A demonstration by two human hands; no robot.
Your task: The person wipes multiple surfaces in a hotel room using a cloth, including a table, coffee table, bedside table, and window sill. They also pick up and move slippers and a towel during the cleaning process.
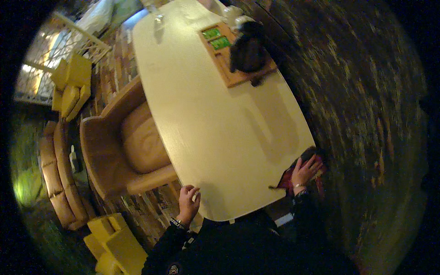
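1. Now, eyes on the right hand (306,172): palm down, fingers apart, laid across a crumpled red-and-black fabric item (287,178) on the near right edge of the long, cream, smooth-topped table (206,119)
2. That fabric item lies directly beneath the hand, red showing left of the fingers, black beyond the fingertips; dim light and blur make its exact kind hard to call
3. Spread like that, the hand probably covers the soft folds and stops them slipping over the edge
4. Across to the left hand (188,201), fingers loosely curled, thumb apart, nothing seen in its grasp; it's by the near left edge, well apart from the fabric item, perhaps placed to steady the body
5. Up at the far right, a flat brown wooden tray (231,75) bears small rectangular green packets (220,43) and a bulky black object (248,52); set so far up the table, they likely stay clear of both hands, while a curved brown armchair (103,142) stands along the left side
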